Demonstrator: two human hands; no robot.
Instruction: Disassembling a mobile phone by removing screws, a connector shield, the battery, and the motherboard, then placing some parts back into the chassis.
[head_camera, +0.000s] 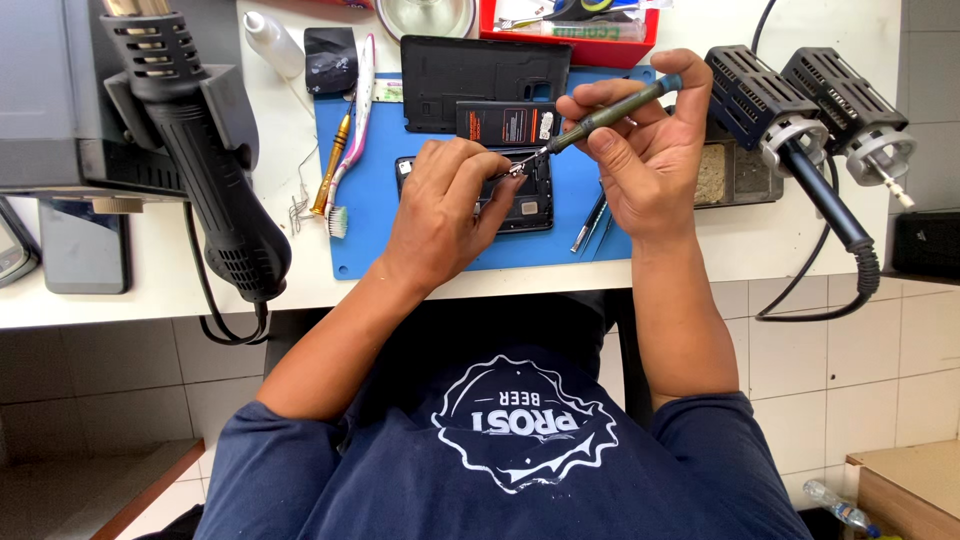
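Head view: the opened phone (530, 200) lies on the blue mat (365, 240), partly under the left hand (440, 205), whose fingers pinch a small part over it. The right hand (645, 150) grips a screwdriver (600, 115), tip down near the left fingertips. A battery (505, 125) rests just behind.

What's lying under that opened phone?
A blue mat lies under the phone. The left hand covers the phone's left part; the right hand holds a screwdriver.
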